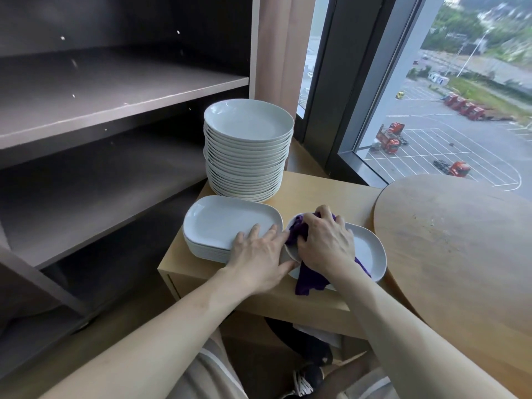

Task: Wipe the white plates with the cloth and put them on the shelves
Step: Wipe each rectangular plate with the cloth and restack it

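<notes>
We look down from head height at a pale wooden surface [316, 185] beside dark shelves [115, 90]. At its near edge, the right hand [325, 243] is clenched around a bunched purple cloth [309, 280] and presses it into a small white plate [291, 253]. That plate is tipped up, its hollow facing right toward the hand. Beneath them lies an oblong plate [371, 251], its long axis running roughly left to right. The left hand [259, 254] is released, with straight fingers lying on the near right corner of a stack of oblong plates [224, 220]. Its thumb touches the small plate's rim. This stack's long axis also runs left to right. Behind it stands a tall stack of round plates [247, 122]. A round table [460, 240] sits to the right, below a window [460, 110].
</notes>
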{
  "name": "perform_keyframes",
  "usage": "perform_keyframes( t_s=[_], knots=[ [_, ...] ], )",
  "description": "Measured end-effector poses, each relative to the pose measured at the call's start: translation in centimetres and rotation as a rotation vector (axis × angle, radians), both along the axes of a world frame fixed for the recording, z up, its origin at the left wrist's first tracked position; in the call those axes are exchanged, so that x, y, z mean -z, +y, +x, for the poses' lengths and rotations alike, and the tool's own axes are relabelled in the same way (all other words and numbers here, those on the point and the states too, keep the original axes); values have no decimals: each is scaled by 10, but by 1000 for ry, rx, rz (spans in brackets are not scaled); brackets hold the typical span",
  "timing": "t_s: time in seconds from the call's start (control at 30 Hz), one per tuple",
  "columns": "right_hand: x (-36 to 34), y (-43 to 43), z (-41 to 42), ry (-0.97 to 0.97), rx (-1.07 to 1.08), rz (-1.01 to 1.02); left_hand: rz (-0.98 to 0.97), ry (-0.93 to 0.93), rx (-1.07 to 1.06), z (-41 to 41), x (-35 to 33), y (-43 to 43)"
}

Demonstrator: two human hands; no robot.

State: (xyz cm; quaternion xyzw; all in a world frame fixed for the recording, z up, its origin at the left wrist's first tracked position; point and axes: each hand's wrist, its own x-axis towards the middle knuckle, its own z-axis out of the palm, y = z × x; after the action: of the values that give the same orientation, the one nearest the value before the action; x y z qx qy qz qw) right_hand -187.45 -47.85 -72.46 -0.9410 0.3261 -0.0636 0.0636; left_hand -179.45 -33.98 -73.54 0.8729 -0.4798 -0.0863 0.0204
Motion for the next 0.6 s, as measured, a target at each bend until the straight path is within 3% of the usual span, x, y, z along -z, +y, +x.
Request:
perform_keyframes(
  t_s=[0.3,0.6],
  knots=[
    [-7,-51,-51,133,164,-94,4,1,-23,0,4,-2],
    [-13,-74,-108,167,-31,-61,-32,-78,58,-11,12,2]
  ],
)
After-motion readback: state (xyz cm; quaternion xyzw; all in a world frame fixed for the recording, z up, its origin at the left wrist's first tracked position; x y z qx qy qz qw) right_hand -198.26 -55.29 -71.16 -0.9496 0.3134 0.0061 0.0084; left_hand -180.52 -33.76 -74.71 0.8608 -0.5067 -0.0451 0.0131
